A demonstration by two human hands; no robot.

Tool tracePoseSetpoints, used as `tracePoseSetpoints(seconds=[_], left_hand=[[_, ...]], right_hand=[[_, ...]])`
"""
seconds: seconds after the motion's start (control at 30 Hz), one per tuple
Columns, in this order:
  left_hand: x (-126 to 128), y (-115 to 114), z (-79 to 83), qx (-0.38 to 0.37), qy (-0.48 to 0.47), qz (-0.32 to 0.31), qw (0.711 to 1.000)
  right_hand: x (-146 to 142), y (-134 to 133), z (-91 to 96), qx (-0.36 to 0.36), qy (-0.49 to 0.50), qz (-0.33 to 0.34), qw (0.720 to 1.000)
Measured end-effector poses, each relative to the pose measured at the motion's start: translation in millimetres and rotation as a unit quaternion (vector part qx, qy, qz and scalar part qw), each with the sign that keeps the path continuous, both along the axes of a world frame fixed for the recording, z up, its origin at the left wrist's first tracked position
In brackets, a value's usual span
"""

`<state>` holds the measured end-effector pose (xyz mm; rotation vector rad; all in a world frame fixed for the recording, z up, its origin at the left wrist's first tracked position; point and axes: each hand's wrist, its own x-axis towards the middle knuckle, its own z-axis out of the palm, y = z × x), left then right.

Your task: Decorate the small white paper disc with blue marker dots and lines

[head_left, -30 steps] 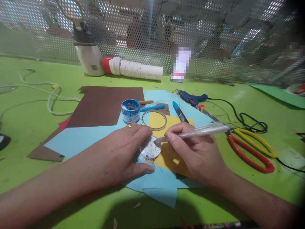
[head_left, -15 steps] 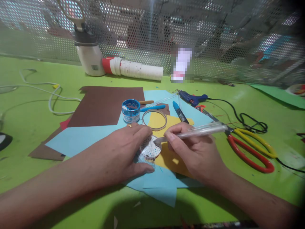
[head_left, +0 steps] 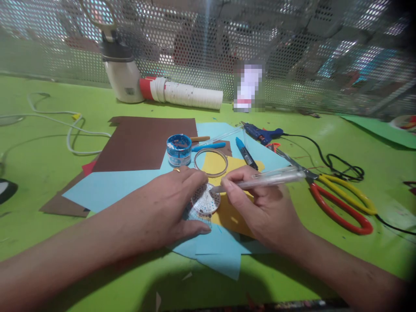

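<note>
My left hand (head_left: 170,203) curls round the left side of a small round white disc (head_left: 207,200), thumb below and fingers above. Dots and fine bluish lines mark the disc's face. In my right hand (head_left: 260,201) is a clear, whitish pen (head_left: 271,177), gripped between thumb and fingers. Its grey tip meets or nearly meets the disc's upper part; contact is hard to tell. Just beyond the disc lies a thin round wooden ring (head_left: 226,164). A jar of blue paint (head_left: 179,155) stands past my left fingers. Under the hands are yellow paper (head_left: 232,216) and light blue paper (head_left: 221,264).
Brown paper (head_left: 139,143) lies at left. A blue marker (head_left: 246,154), a blue glue gun (head_left: 263,133) and scissors with red and yellow handles (head_left: 341,208) lie to the right. Behind stand a spray bottle (head_left: 125,78) and stacked paper cups (head_left: 191,95) on their side, before a perforated screen.
The rear end of the pen has shifted slightly left, and my right hand has moved a little left with it. My left hand stays on the disc.
</note>
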<state>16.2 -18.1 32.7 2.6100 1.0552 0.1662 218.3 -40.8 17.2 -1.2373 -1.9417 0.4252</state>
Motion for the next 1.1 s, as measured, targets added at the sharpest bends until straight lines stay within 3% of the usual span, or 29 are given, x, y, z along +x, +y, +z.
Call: tracePoseSetpoints(seconds=[1.1], left_hand=[[-0.4,0.7,-0.8,0.003,0.0,0.004,1.0]], right_hand=[[-0.5,-0.1,1.3,0.002,-0.01,-0.001,1.0]])
